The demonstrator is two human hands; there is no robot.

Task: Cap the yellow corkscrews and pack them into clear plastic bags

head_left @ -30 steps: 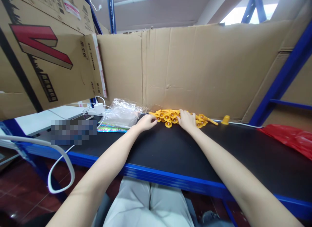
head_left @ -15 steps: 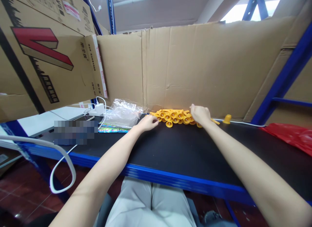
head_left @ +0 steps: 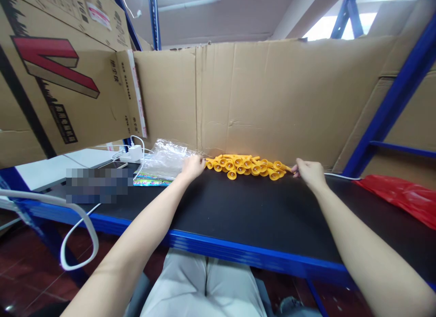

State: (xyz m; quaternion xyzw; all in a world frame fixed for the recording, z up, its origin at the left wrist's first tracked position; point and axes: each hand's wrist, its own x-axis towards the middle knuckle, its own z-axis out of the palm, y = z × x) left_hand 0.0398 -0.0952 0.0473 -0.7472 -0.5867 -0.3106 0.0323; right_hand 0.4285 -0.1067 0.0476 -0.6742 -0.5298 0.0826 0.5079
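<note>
A heap of yellow trumpet-shaped pieces [head_left: 240, 170], with round flared mouths mostly facing me, lies on the black shelf top [head_left: 238, 212] against the cardboard. At the heap's left end is my left hand [head_left: 195, 166], its fingers closed; whatever they hold is hidden. My right hand [head_left: 310, 172] is at the right end, with thumb and fingers closed at the tip of a yellow stem [head_left: 289, 168] that sticks out of the heap.
Left of the heap lie clear plastic bags [head_left: 166, 154] over a colourful packet [head_left: 150, 179]. A white cable [head_left: 91, 235] loops at the front left. A red plastic bag [head_left: 395, 190] lies at the right. Tall cardboard [head_left: 289, 94] closes the back, and a large box [head_left: 68, 76] stands upper left.
My right hand has moved right, off the heap's top to its right end. The left hand has shifted slightly left. The separate yellow piece on the right no longer shows.
</note>
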